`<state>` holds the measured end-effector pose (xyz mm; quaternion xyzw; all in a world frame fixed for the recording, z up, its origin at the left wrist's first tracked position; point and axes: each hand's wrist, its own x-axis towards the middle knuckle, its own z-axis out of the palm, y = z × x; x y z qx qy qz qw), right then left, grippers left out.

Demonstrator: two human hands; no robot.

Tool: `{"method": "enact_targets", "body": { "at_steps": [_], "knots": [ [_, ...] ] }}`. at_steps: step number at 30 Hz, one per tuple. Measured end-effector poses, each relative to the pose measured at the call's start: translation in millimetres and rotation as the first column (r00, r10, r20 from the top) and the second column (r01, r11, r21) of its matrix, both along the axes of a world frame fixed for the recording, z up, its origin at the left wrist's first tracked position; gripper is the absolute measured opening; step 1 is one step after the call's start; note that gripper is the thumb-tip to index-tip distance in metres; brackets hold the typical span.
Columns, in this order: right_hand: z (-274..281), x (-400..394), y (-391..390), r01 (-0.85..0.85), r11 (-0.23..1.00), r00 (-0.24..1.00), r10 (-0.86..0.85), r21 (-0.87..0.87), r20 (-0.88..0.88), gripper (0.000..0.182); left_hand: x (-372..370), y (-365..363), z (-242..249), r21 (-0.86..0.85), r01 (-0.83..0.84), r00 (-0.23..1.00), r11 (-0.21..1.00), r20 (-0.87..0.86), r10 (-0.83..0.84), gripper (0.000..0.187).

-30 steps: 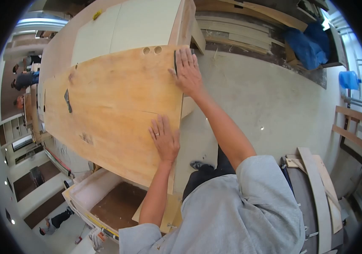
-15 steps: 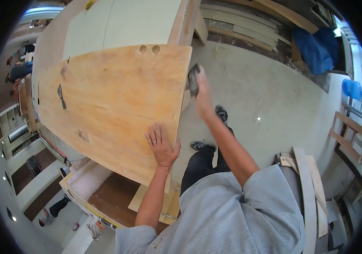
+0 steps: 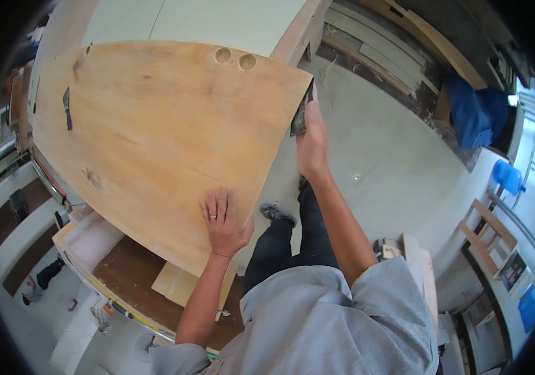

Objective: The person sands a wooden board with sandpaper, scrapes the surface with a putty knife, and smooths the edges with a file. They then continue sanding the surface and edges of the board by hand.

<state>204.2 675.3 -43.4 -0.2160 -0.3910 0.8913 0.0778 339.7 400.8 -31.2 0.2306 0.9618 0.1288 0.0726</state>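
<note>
A large light wooden panel (image 3: 155, 125) lies in front of me, with two round recesses (image 3: 247, 61) near its far right corner. My left hand (image 3: 222, 225) rests flat on the panel near its right edge, fingers extended. My right hand (image 3: 313, 144) grips a dark sanding block (image 3: 301, 115) against the panel's right edge, close to the far corner. The block's face toward the panel is hidden. A small dark flat tool (image 3: 67, 109) lies on the panel's left part.
Pale boards (image 3: 201, 14) lie beyond the panel. An open brown compartment (image 3: 136, 269) is below its near edge. Stacked planks (image 3: 386, 53) and a blue bag (image 3: 477, 112) are on the right. A person (image 3: 47, 275) is far off at lower left.
My right hand with the sanding block has come against the panel's edge near the far corner. My left hand stays flat on the panel. The view has shifted.
</note>
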Motion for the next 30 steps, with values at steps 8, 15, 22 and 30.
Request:
{"method": "enact_targets", "body": {
  "at_steps": [8, 15, 22, 30],
  "knots": [
    [-8.5, -0.5, -5.5, 0.067, 0.99, 0.987, -0.084, 0.126, 0.139, 0.054, 1.5, -5.9, -4.3, 0.025, -0.015, 1.0, 1.0, 0.009, 0.014, 0.091],
    [-12.0, -20.2, 19.9, 0.14, 0.95, 0.987, -0.111, -0.279, 0.115, 0.056, 2.2, -7.7, -6.7, 0.047, -0.024, 1.0, 0.999, 0.008, 0.024, 0.09],
    [8.1, -19.7, 4.9, 0.08, 0.996, 0.975, -0.085, 0.036, 0.206, 0.055, 1.9, -7.2, -5.7, 0.057, -0.032, 0.999, 0.998, 0.01, 0.031, 0.088],
    [-21.5, -18.0, 36.7, -0.051, 0.999, 0.972, 0.05, -0.002, 0.229, 0.057, 4.4, -7.3, -5.8, 0.038, -0.062, 0.998, 0.997, 0.018, 0.061, 0.083]
  ]
}}
